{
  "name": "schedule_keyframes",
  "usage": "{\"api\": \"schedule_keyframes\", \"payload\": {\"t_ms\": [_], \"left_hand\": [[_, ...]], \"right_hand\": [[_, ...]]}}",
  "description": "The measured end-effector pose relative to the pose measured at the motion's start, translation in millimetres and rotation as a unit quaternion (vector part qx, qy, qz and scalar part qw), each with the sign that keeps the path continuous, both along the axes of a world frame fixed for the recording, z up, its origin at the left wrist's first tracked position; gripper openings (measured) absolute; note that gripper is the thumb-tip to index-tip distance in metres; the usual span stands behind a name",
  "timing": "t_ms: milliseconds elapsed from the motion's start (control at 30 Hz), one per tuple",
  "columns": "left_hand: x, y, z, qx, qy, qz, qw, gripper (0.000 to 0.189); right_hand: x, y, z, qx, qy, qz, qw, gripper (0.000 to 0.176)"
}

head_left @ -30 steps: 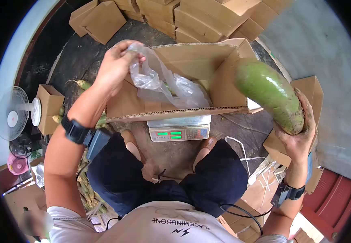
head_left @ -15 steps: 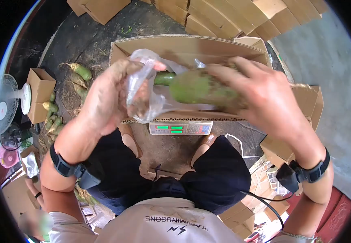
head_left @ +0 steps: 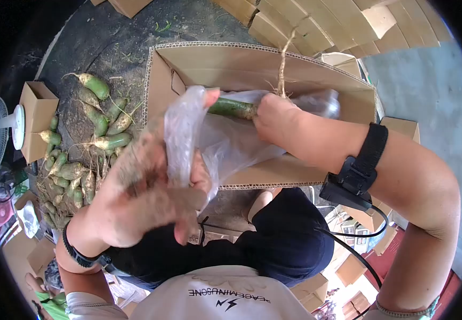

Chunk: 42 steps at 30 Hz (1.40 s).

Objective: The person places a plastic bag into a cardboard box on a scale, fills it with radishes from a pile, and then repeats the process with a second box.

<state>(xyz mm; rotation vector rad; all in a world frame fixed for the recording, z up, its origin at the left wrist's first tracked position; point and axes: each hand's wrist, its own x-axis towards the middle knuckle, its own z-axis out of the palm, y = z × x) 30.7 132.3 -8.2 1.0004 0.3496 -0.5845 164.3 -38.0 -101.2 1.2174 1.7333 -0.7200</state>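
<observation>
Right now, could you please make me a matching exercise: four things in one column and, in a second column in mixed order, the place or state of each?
Things:
1. bag
2. radish
3. radish pile
4. fan

Places or states:
a. on the ground, left of the box
b. held by the left hand
c. at the far left edge
d. gripped by the right hand

Pairs: 1-b, 2-d, 3-a, 4-c.

Dark dirt floor (head_left: 135,32); grey concrete (head_left: 433,96) to the right. Folded cardboard cartons (head_left: 321,26) stacked along the far side. White fan (head_left: 15,125) at the left edge. Even daylight.
</observation>
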Motion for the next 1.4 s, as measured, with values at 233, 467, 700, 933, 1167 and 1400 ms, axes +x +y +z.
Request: {"api": "schedule_keyframes", "payload": {"t_ms": [233,467,700,933,1167,1400], "left_hand": [[3,-3,-14,0.004,-0.041,0.065,0.997,0.096],[1,4,-26,-0.112,-0.036,0.048,0.992,0.102],[4,-17,-32,-0.162,-0.151,0.125,0.967,0.107],[16,17,-48,-0.127,-0.164,0.056,0.977,0.107],[14,10,-50,-0.133,-0.085,0.074,0.985,0.106],[14,15,-46,-0.076,-0.045,0.069,0.994,0.099]], "right_hand": [[-1,-3,-7,0.010,0.010,-0.002,1.000,0.021],[-9,-14,49,0.224,0.057,-0.053,0.971,0.020],[-10,-6,71,0.278,-0.026,0.154,0.948,0.028],[2,14,21,0.073,0.077,0.029,0.994,0.034],[9,27,-38,-0.148,0.136,-0.089,0.976,0.043],[51,-23,18,0.075,0.216,-0.447,0.865,0.047]]}}
